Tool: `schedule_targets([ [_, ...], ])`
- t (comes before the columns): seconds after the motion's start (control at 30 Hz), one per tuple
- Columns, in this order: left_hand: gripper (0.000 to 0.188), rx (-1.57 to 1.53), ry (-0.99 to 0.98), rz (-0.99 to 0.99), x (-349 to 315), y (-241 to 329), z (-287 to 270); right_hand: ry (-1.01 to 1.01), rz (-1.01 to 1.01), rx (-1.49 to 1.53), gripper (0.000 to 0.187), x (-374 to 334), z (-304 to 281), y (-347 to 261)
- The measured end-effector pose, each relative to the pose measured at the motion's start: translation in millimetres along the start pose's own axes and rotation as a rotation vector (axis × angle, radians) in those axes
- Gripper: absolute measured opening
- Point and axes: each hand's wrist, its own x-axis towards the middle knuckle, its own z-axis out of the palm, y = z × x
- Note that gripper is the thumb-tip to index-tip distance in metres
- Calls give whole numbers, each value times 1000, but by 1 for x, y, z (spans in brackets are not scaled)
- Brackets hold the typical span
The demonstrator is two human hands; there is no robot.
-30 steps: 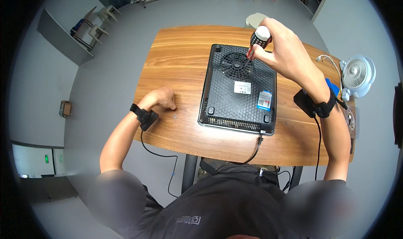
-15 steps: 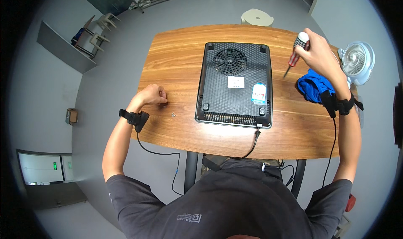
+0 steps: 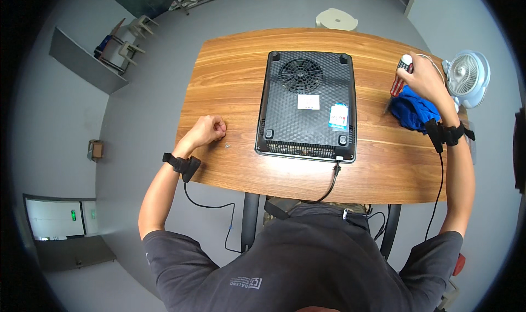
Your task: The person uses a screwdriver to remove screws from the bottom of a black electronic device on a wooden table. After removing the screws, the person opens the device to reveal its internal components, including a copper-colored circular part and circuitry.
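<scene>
An induction cooker [image 3: 307, 128] lies upside down in the middle of the table, its black underside with round fan grille and corner feet facing up. My right hand [image 3: 426, 81], at the table's right, is closed round the red handle of a screwdriver [image 3: 398, 86]. The screwdriver's shaft points down toward the tabletop, beside a crumpled blue cloth [image 3: 412, 110]. Left of the cooker, my left hand [image 3: 206, 131] is low over the table with its fingers curled together; anything in them is hidden. A few small screws [image 3: 227, 145] lie just beside it.
The wooden table [image 3: 230, 65] has a curved far edge. A small pale fan [image 3: 466, 73] stands at its right side. From the cooker's near end a black power cord [image 3: 332, 189] drops over the front edge. A cream stool [image 3: 336, 19] is beyond the table.
My right hand has moved down with the screwdriver, whose shaft is now closer to the blue cloth. My left hand has shifted slightly right, nearer the loose screws. The view has tilted a little.
</scene>
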Motion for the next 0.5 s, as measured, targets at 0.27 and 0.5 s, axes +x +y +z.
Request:
schedule_targets([
  [0.27,17,5,-23,13,-8,28,5,-316,51,-44,45,15,40,40],
  [0.5,16,143,100,96,6,13,-6,-556,180,-119,53,24,57,26],
])
